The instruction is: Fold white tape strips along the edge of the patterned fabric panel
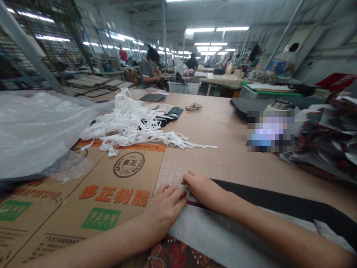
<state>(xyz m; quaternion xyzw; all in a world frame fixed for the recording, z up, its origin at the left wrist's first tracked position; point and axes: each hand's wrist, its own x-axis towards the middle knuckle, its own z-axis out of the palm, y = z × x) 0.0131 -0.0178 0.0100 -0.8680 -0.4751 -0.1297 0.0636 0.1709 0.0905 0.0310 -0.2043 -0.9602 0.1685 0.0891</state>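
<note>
My left hand (166, 209) and my right hand (203, 189) meet near the middle of the view, fingertips almost touching. Both have their fingers curled and pressed onto the end of a fabric piece with a whitish backing (212, 230). A thin dark red edge of it shows beneath my right hand. Brown fabric with a red and white floral print (178, 255) shows below the backing at the bottom. Beyond my right forearm lies a black flat panel (259, 197), partly covered by the backing. My fingertips hide exactly what they pinch.
Flattened cardboard (106, 175) lies left on the table (212, 163), beside clear plastic sheeting (41, 126). A tangle of white strips (131, 123) sits farther back. At right are a blurred-out upright object (269, 132) and stacked fabric (329, 137). A seated person (150, 69) works beyond.
</note>
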